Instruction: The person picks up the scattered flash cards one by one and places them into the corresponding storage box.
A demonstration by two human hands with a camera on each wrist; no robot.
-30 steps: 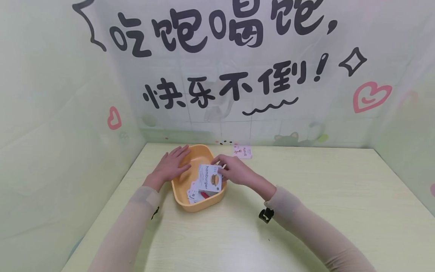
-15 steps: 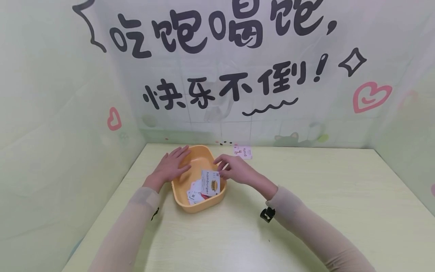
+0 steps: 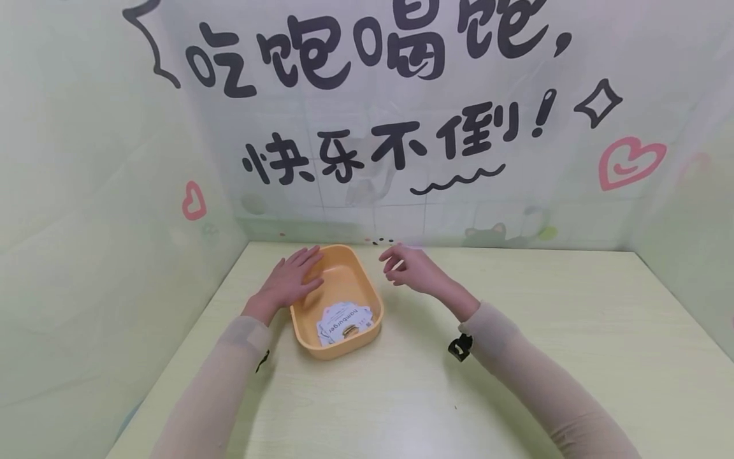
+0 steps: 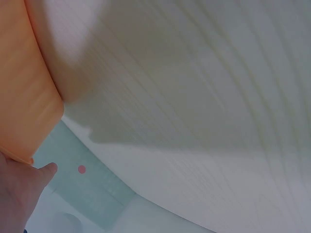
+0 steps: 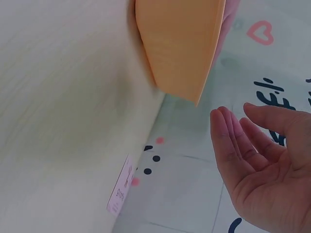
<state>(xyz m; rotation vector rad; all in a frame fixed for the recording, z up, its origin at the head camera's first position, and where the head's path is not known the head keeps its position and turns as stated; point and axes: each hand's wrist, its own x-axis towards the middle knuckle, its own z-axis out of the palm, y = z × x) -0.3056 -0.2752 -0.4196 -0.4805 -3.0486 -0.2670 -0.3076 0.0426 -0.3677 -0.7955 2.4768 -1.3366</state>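
Observation:
An orange plastic basket (image 3: 341, 284) stands near the back left of the table. My left hand (image 3: 289, 280) rests on its left rim with the fingers extended. Inside, at the near end, a hamburger card (image 3: 351, 324) lies on top of several other cards, mostly covered. To the right of the basket, my right hand (image 3: 418, 271) hovers with loosely bent fingers and nothing in its grasp. A giraffe card (image 5: 120, 189) lies on the table at the back edge in the right wrist view. The right hand hides that card in the head view.
The pale wood-grain table (image 3: 516, 344) meets a printed cloth wall (image 3: 367, 140) with large black lettering right behind the basket. Another cloth wall (image 3: 115, 191) rises on the left side.
My right hand has let go of the hamburger card, which now lies flat on the other cards in the basket. The hand has moved back and right, over the giraffe card. My left hand stays.

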